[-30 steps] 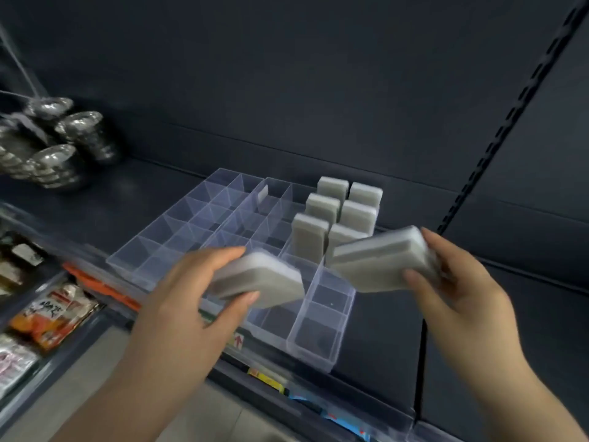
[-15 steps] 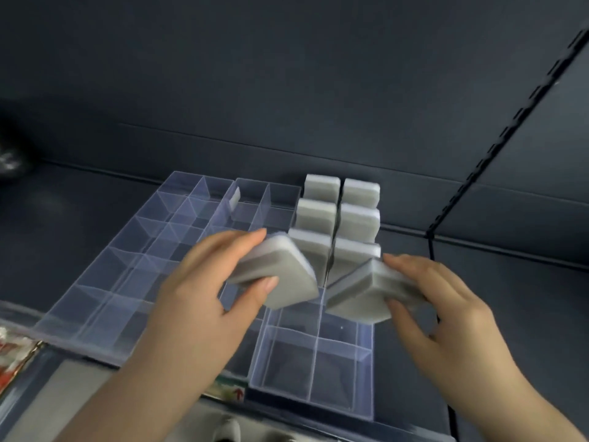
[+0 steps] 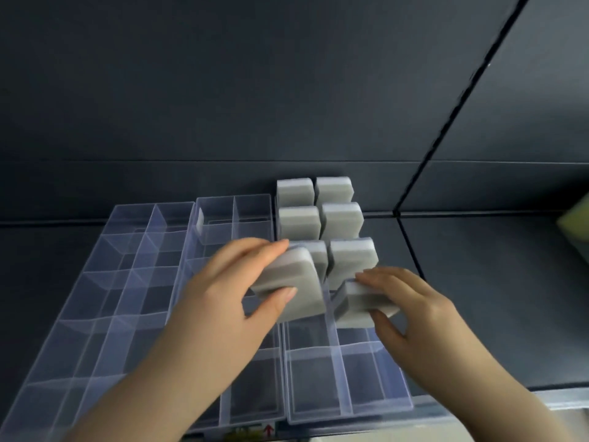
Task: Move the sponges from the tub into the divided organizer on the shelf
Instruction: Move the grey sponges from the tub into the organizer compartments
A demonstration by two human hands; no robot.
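Note:
A clear divided organizer [image 3: 318,406] lies on the dark shelf. Several grey sponges [image 3: 341,220] stand upright in its two right-hand columns at the back. My left hand [image 3: 223,295] grips a grey sponge [image 3: 294,288] tilted over the compartment just in front of the standing ones. My right hand [image 3: 414,307] grips another grey sponge [image 3: 357,303], low over the rightmost column beside it. The tub is out of sight.
The dark shelf [image 3: 494,298] extends to the right of the organizer, with a dark back wall behind. A yellow-green object [image 3: 577,223] shows at the right edge. A small white piece [image 3: 200,220] sits in a back compartment.
Both hands have carried their sponges forward and down toward the organizer's right columns. The view has shifted right and closer, so the metal bowls on the left are gone from sight.

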